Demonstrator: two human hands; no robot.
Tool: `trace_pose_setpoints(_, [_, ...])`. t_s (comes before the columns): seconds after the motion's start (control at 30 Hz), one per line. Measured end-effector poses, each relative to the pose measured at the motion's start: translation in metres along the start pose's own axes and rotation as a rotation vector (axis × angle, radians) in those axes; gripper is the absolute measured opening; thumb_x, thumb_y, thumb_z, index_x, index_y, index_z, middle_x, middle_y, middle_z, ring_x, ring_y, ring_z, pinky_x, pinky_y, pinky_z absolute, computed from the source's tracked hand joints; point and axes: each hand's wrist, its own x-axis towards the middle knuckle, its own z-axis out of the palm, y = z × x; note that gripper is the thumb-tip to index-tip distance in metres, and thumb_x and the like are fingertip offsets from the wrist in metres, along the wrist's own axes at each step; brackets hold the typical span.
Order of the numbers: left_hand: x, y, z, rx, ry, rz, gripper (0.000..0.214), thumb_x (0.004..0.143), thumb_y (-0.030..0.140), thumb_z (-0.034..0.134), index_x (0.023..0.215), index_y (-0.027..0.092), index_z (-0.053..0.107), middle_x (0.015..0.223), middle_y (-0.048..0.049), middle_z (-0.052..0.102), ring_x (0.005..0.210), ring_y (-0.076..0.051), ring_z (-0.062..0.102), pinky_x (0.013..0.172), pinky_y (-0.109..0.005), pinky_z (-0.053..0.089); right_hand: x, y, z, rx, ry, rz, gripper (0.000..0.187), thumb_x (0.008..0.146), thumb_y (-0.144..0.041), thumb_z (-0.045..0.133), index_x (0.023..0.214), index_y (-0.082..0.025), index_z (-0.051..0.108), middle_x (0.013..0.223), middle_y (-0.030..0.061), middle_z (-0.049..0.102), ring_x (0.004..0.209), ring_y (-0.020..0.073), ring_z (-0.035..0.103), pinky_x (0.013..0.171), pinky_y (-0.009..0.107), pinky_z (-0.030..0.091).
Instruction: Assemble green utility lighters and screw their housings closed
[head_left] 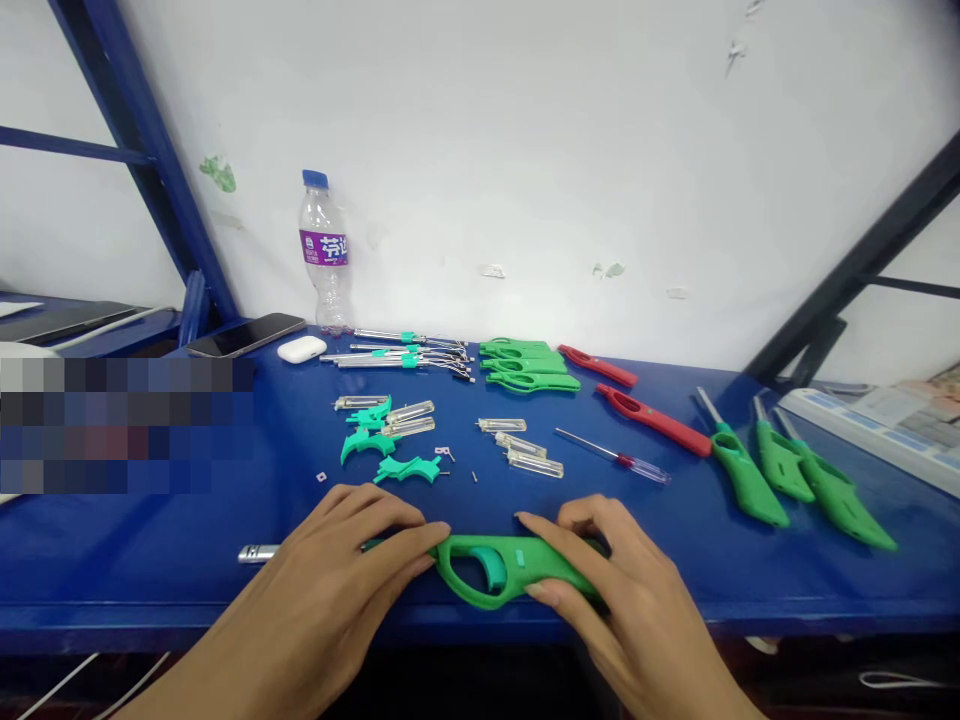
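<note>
A green long-nosed lighter lies across the near edge of the blue table, its metal nozzle sticking out to the left. My left hand is closed over its front part, fingers pressing down on it. My right hand grips the handle end, thumb underneath and fingers on top. Both hands pinch the green body from either side of the trigger opening.
Behind lie teal trigger parts, clear plastic tubes, a screwdriver, metal nozzle rods, green shell halves, red lighter shells and three finished green lighters. A water bottle, phone and earbud case stand at the back left.
</note>
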Motion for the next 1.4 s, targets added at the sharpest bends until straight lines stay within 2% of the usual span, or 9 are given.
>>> trace_pose_setpoints(0.27, [0.002,0.002,0.002,0.009,0.045,-0.012,0.033,0.113,0.013,0.043,0.120,0.028,0.072,0.105,0.0027,0.077,0.090,-0.017,0.069,0.083,-0.031,0.049,0.000,-0.002,0.002,0.023,-0.008,0.013,0.036,0.112,-0.047,0.052,0.134,-0.025,0.072,0.105,0.0076,0.067,0.091,0.0216,0.069,0.076,0.034,0.061])
trace_pose_setpoints(0.37, [0.002,0.003,0.003,0.005,0.051,-0.009,0.033,0.112,0.013,0.044,0.119,0.027,0.073,0.104,0.0021,0.076,0.089,-0.017,0.069,0.083,-0.030,0.049,-0.002,-0.003,0.001,0.041,0.073,0.033,0.031,0.113,-0.040,0.051,0.135,-0.028,0.070,0.105,0.0061,0.065,0.092,0.0197,0.067,0.077,0.032,0.059])
trace_pose_setpoints(0.43, [0.001,0.002,0.003,0.000,0.048,-0.016,0.033,0.111,0.012,0.046,0.119,0.027,0.074,0.105,0.0013,0.076,0.091,-0.017,0.069,0.083,-0.030,0.050,-0.001,-0.005,-0.001,0.070,0.160,0.063,0.022,0.112,-0.032,0.053,0.123,-0.027,0.071,0.097,0.0035,0.062,0.085,0.0179,0.064,0.073,0.030,0.055])
trace_pose_setpoints(0.5, [0.000,0.002,0.004,-0.007,0.044,-0.025,0.035,0.110,0.009,0.046,0.119,0.028,0.075,0.107,0.0004,0.076,0.092,-0.017,0.069,0.084,-0.030,0.051,0.000,-0.007,-0.001,0.108,0.212,0.073,0.013,0.109,-0.025,0.056,0.101,-0.024,0.066,0.083,-0.0004,0.057,0.074,0.0155,0.058,0.068,0.028,0.049])
trace_pose_setpoints(0.6, [-0.001,0.002,0.004,-0.022,0.032,-0.049,0.038,0.107,0.007,0.047,0.118,0.028,0.076,0.108,-0.0003,0.076,0.092,-0.018,0.069,0.083,-0.030,0.054,0.003,-0.010,0.001,0.136,0.155,0.074,0.029,0.108,-0.021,0.057,0.081,-0.024,0.049,0.069,-0.0049,0.049,0.062,0.0124,0.049,0.062,0.027,0.040])
trace_pose_setpoints(0.8, [0.002,0.002,0.005,-0.081,0.046,-0.058,0.034,0.109,0.010,0.049,0.113,0.028,0.077,0.106,0.0002,0.076,0.092,-0.017,0.070,0.084,-0.030,0.054,0.010,-0.014,0.005,0.055,0.019,0.116,0.034,0.108,-0.019,0.049,0.076,-0.025,0.038,0.068,-0.0035,0.052,0.063,0.0142,0.049,0.060,0.030,0.032])
trace_pose_setpoints(1.03, [0.012,0.001,0.003,-0.160,-0.073,-0.136,0.036,0.108,0.013,0.050,0.093,0.026,0.079,0.088,0.0003,0.071,0.074,-0.017,0.063,0.065,-0.029,0.048,0.027,-0.019,-0.006,-0.001,-0.117,0.106,0.031,0.100,-0.016,0.047,0.073,-0.024,0.034,0.062,-0.0065,0.047,0.050,0.0105,0.040,0.053,0.030,0.024])
trace_pose_setpoints(1.2, [0.007,0.003,0.004,-0.139,-0.059,-0.135,0.037,0.106,0.007,0.047,0.098,0.026,0.077,0.093,0.0001,0.072,0.080,-0.018,0.066,0.075,-0.031,0.052,0.028,-0.013,-0.004,0.094,-0.156,0.117,0.036,0.100,-0.016,0.049,0.072,-0.024,0.026,0.060,-0.0085,0.040,0.050,0.0090,0.035,0.053,0.029,0.024])
trace_pose_setpoints(1.4, [0.000,0.007,0.006,-0.079,-0.010,-0.130,0.034,0.105,0.008,0.051,0.116,0.028,0.076,0.102,0.0008,0.074,0.090,-0.017,0.070,0.083,-0.031,0.056,0.021,-0.005,0.003,0.193,-0.094,0.128,0.045,0.109,-0.026,0.051,0.071,-0.023,0.027,0.061,-0.0082,0.041,0.053,0.0078,0.039,0.055,0.027,0.028])
